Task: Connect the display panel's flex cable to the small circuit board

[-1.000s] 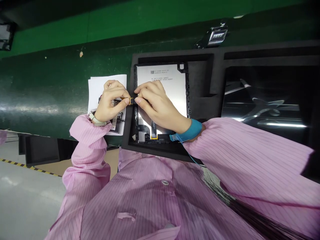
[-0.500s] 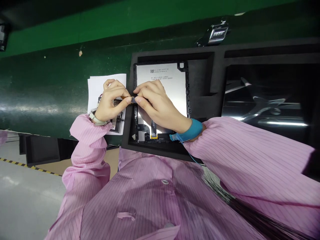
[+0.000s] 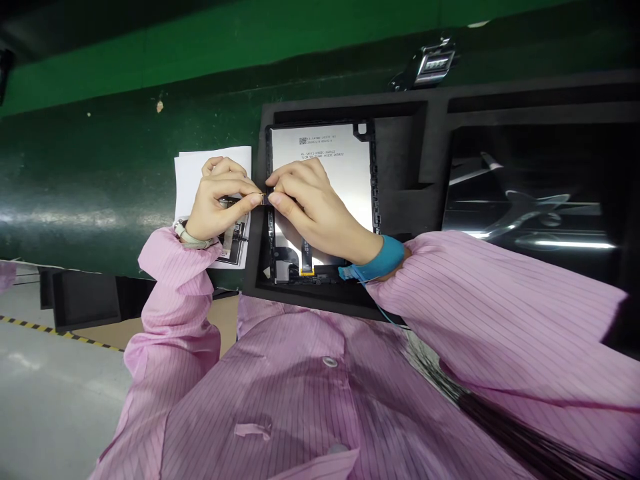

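Barely shifted, two hands, left hand (image 3: pixel 215 200) and right hand (image 3: pixel 313 203), pinch one small connector (image 3: pixel 264 198) over one panel (image 3: pixel 345 173).

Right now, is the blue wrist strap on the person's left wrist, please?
No, the blue wrist strap circles the right wrist; the left wrist bears a pale watch.
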Demonstrator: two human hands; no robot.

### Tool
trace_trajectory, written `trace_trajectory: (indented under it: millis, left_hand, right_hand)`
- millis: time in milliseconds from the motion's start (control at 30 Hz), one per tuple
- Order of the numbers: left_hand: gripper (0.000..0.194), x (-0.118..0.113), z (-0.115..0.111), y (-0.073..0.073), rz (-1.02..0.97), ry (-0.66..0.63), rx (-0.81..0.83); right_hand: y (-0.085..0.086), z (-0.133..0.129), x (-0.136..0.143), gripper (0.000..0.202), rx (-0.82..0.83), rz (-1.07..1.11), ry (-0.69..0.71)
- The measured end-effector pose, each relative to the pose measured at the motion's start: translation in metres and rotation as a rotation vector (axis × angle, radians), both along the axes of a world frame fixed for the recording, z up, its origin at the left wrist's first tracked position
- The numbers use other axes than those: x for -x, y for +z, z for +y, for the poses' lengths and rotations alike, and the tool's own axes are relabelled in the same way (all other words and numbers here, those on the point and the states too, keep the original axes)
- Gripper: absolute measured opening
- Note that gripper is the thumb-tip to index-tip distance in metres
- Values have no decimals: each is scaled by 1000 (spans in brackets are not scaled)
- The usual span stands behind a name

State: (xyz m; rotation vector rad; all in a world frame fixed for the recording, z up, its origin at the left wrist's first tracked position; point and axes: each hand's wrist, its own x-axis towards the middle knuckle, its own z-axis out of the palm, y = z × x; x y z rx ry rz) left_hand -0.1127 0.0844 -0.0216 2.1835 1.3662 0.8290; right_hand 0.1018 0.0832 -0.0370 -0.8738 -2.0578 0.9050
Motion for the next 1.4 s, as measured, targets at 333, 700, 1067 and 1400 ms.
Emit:
trace_trajectory:
  millis: [333, 700, 1067, 1400]
  left_hand:
    - [44, -7, -3, -5, -31, 59, -57]
    - [41, -10, -2, -12, 6, 99, -67]
    - [59, -12, -4, -8, -2, 42, -162]
    - [26, -25, -83, 10, -308, 538, -439]
  right_hand:
    - [0, -2, 2, 46, 2, -2, -19]
    - [-1, -5, 4, 44, -42, -46, -53]
    - [0, -5, 6, 48, -34, -38, -75]
    - [55, -46, -74, 51, -4, -584, -352]
